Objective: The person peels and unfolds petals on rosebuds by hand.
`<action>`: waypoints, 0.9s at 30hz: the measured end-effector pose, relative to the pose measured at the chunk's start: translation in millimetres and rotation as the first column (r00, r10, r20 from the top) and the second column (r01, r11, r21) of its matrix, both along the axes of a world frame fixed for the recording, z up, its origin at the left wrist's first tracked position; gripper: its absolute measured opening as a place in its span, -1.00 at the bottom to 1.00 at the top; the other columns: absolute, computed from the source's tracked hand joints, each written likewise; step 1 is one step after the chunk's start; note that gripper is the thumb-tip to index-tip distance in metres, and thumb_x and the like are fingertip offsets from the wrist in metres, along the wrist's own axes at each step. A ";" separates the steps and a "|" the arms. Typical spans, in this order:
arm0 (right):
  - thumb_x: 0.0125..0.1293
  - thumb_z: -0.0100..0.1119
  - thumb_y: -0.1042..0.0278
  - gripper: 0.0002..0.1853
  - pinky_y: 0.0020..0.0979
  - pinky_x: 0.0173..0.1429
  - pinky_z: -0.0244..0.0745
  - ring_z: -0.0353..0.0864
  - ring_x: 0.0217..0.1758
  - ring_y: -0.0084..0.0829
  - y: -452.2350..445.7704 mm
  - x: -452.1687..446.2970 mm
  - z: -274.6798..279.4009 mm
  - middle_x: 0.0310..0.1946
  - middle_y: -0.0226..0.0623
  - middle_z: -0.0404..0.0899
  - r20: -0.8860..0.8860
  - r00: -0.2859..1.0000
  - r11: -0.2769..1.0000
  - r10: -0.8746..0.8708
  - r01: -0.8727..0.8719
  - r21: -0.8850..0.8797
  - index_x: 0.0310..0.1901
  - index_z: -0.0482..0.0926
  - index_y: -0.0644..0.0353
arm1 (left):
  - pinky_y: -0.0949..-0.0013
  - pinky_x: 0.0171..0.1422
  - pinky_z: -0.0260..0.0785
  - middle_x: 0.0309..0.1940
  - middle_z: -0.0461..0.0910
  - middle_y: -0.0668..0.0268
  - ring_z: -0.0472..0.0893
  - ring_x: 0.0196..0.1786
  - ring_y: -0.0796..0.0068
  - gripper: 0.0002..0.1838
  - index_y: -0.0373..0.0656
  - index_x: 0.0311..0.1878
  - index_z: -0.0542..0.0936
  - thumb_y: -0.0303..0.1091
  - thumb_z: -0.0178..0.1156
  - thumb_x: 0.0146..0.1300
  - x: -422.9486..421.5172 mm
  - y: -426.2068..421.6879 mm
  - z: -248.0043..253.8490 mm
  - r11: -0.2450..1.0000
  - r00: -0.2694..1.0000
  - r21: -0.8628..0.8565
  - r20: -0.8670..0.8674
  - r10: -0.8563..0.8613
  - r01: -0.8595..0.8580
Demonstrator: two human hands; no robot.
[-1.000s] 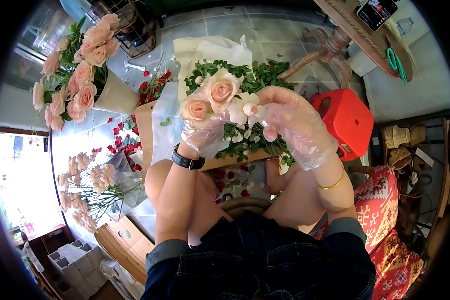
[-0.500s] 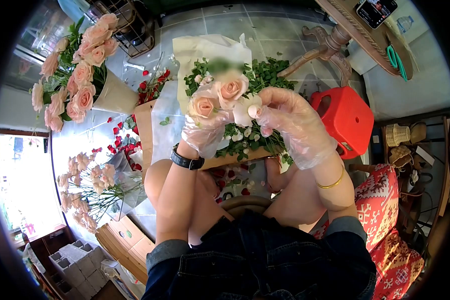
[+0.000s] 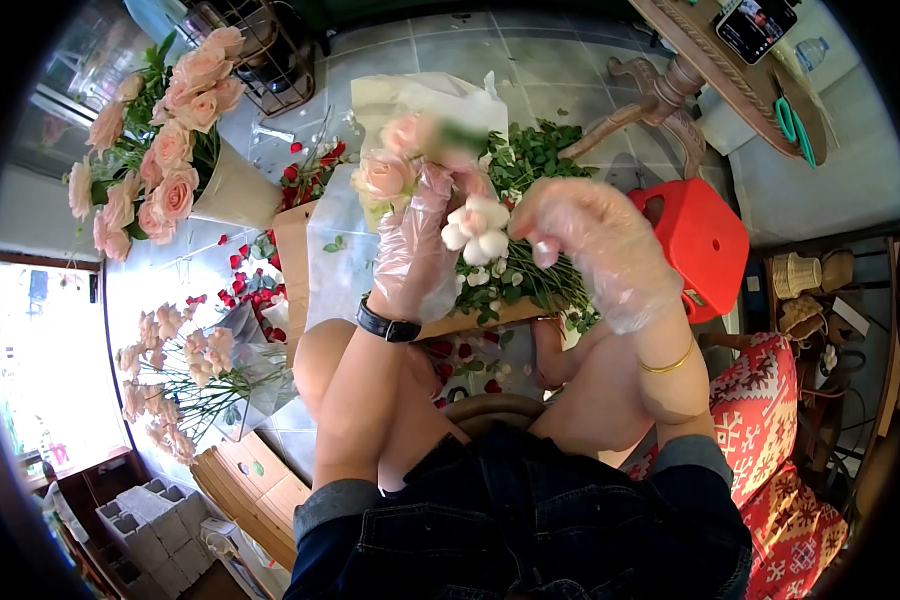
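My left hand (image 3: 417, 240), in a clear plastic glove with a black watch at the wrist, is closed round a small bunch of roses. Pale pink roses (image 3: 383, 176) stand out beyond its fingers. A white flower (image 3: 477, 230) with spread petals sits at the right side of this bunch. My right hand (image 3: 602, 245), also gloved, is just right of the white flower. Its fingers are curled, and I cannot make out what they hold, if anything. Cut green stems with leaves (image 3: 535, 155) lie behind and below both hands. Part of the bunch is blurred.
A wrapped bouquet of pink roses (image 3: 175, 190) stands at upper left, with paler roses (image 3: 205, 350) below it. Red petals (image 3: 250, 285) litter the floor. At right are a red stool (image 3: 705, 240) and a wooden table (image 3: 715, 60) carrying a phone (image 3: 757, 28) and green-handled scissors (image 3: 795, 130).
My left hand has turned, tipping the pink roses up and left. The white flower has moved slightly down and left and shows its open petals. My right fingers have come away from it.
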State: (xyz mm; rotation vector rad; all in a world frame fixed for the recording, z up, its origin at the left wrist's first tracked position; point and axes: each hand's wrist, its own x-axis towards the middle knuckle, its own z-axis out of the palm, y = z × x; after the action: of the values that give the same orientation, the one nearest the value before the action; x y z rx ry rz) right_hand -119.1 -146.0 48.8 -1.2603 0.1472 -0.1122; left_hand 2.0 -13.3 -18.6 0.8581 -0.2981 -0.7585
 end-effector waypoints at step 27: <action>-0.19 0.42 0.42 -0.74 -0.46 -0.28 0.40 0.44 -0.35 -0.40 -4.4 12.8 -7.0 -0.36 -0.36 0.37 0.622 0.765 0.355 -0.170 0.636 -0.685 -0.41 0.55 0.11 | 0.49 -0.30 0.39 -0.37 0.47 0.35 0.50 -0.33 0.57 -0.78 -0.13 -0.18 0.42 -0.47 0.19 0.10 -28.3 -2.5 31.0 0.967 0.983 0.191 -0.096 -0.155 0.171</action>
State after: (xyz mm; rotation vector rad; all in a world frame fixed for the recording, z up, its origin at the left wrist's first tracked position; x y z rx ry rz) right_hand -106.3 -150.3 41.8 -2.1961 -0.0180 -1.0840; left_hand -26.3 -15.8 12.4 0.9964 -0.2257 -0.9866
